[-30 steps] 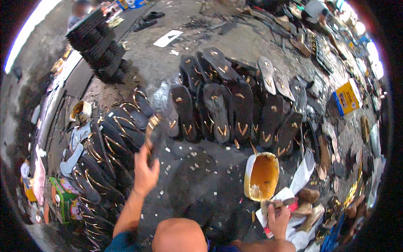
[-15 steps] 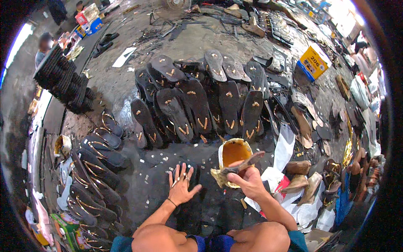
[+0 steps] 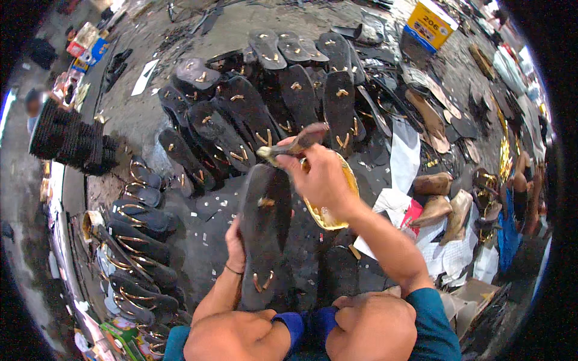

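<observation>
My left hand [image 3: 235, 243] grips the side of a dark sandal sole [image 3: 265, 222], holding it upright in front of me. Folded tan strap ends stick out at its middle and lower part. Some of the left fingers are hidden behind the sole. My right hand [image 3: 322, 174] is closed around a glue brush [image 3: 301, 139] with a brown handle. The brush's pale, clotted tip is at the sole's upper end; whether it touches I cannot tell. Under the right wrist stands a tub [image 3: 328, 225] of yellow-orange glue, partly covered by the hand.
More dark soles [image 3: 301, 93] lean in rows ahead. Sandals with gold straps [image 3: 135, 240] line my left side, near a small glue-stained can [image 3: 92, 222]. On the right are wooden shoe lasts [image 3: 456, 218], white paper [image 3: 405, 150] and a yellow-blue box [image 3: 428, 27].
My left hand was spread flat over the ground and now holds up a sole. My right hand has carried the brush from the tub leftward to the sole's top. The view has shifted.
</observation>
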